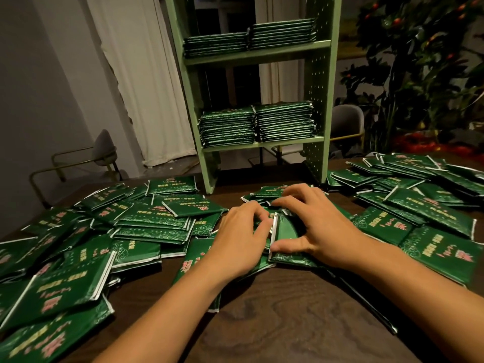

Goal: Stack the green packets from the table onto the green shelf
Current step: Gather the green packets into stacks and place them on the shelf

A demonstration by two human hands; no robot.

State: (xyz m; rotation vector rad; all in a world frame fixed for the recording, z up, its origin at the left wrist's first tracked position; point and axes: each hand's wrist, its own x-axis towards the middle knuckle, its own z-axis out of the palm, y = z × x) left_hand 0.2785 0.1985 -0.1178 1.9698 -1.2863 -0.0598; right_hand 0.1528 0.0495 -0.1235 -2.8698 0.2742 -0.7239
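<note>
Several green packets point(157, 221) with pink and gold print lie scattered over the dark wooden table point(275, 323). A small pile of green packets point(285, 231) sits at the table's middle. My left hand point(241, 239) pinches the pile's left edge with thumb and fingers. My right hand point(314, 221) grips the same pile, fingers curled over its far side and thumb along its near edge. The green shelf point(318, 82) stands at the back of the table. Two stacks of packets point(256, 125) fill its lower board and two more stacks point(248, 39) lie on the upper board.
A heap of packets point(419, 189) covers the table's right side, another point(60, 279) the left. Grey chairs stand behind at the left point(104, 148) and right point(348, 121). A leafy plant point(424, 61) with red fruit fills the far right, white curtains point(146, 74) the back.
</note>
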